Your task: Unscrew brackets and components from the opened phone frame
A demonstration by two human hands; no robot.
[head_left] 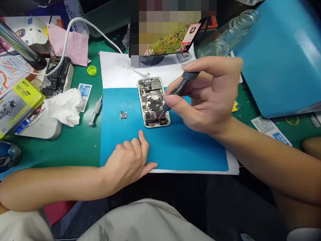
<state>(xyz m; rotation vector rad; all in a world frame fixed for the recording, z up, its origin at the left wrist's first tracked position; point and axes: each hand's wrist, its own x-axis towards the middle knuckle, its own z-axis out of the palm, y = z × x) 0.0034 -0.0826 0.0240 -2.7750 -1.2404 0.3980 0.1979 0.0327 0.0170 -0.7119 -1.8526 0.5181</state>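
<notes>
An opened phone (153,100) with its inner parts showing lies on the blue mat (120,134). My right hand (207,93) grips a dark screwdriver (178,89), its tip at the lower part of the phone. Below the phone, my left hand (130,152) rests on the mat, index finger extended, the other fingers curled and the thumb out to the side; whether anything is under the fingers is hidden. Left of the phone lie a small metal part (123,115) and several tiny pieces. A grey screwdriver (96,109) lies by the mat's left edge.
A white cable (92,25) arches over the back left. A lit screen (173,38) and a glass jar (227,33) stand behind the phone. Crumpled tissue (66,107), a yellow battery box (21,103) and another opened phone (56,75) are on the left.
</notes>
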